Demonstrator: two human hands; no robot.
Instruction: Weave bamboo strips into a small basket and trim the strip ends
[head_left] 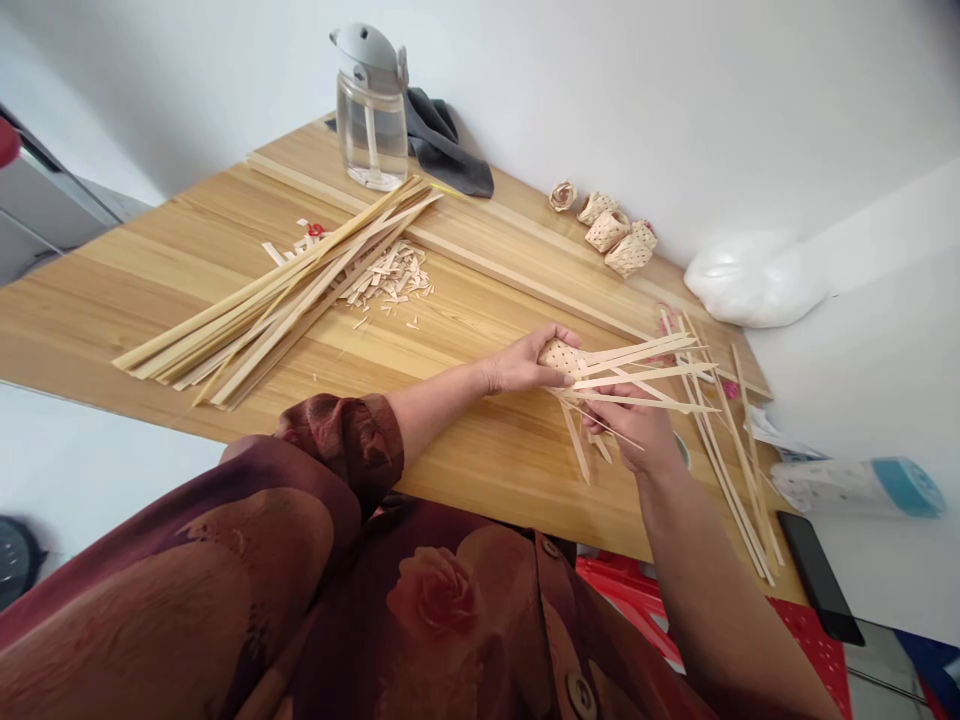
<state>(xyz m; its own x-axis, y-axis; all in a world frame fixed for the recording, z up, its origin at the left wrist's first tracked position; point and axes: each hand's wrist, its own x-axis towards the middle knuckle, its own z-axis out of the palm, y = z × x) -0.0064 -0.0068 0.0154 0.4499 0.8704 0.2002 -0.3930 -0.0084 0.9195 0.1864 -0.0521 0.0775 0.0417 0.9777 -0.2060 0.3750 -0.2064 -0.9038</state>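
My left hand (521,362) grips a small woven bamboo piece (561,358) above the wooden table, with long loose strip ends fanning out to the right. My right hand (628,430) sits just below those ends, its fingers pinched on a thin bamboo strip (611,428). Further left lies a large bundle of long bamboo strips (277,305) beside a heap of short offcuts (390,280). Several finished woven pieces (606,230) stand at the back edge. More long strips (727,470) lie to the right of my right hand.
The light wood table (480,470) stands against a white wall. At the back are a plastic water bottle (371,125) and a dark grey cloth (446,150). A white plastic bag (750,280), a blue-capped container (859,488) and a black phone (821,575) lie to the right.
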